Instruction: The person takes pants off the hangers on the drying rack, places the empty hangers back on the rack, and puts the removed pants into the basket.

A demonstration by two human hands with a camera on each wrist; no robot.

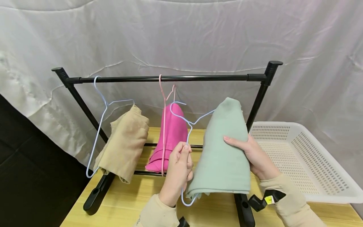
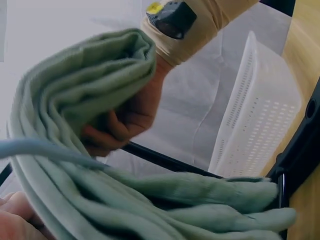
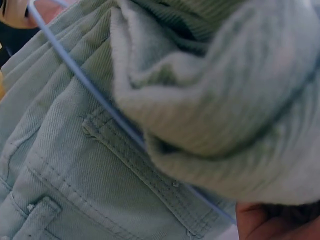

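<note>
Pale green trousers [image 1: 224, 154], folded lengthwise, hang over the bar of a light blue hanger [image 1: 205, 116] in front of the rack. A pocket and a belt loop on the trousers [image 3: 100, 165] show in the right wrist view. My left hand [image 1: 179, 168] pinches the left side of the hanger between thumb and fingers. On the right side, my right hand [image 1: 259, 157] grips the trousers, thumb in front and fingers behind. In the left wrist view, that right hand's fingers [image 2: 132, 117] curl beneath the fold.
A black rack [image 1: 193, 78] stands on the wooden table [image 1: 210, 209]. Beige trousers or cloth [image 1: 124, 145] hang on a blue hanger [image 1: 97, 135] at its left. Magenta cloth [image 1: 175, 132] hangs mid-bar on a pink hanger [image 1: 164, 126]. A white perforated basket [image 1: 334, 157] sits at right.
</note>
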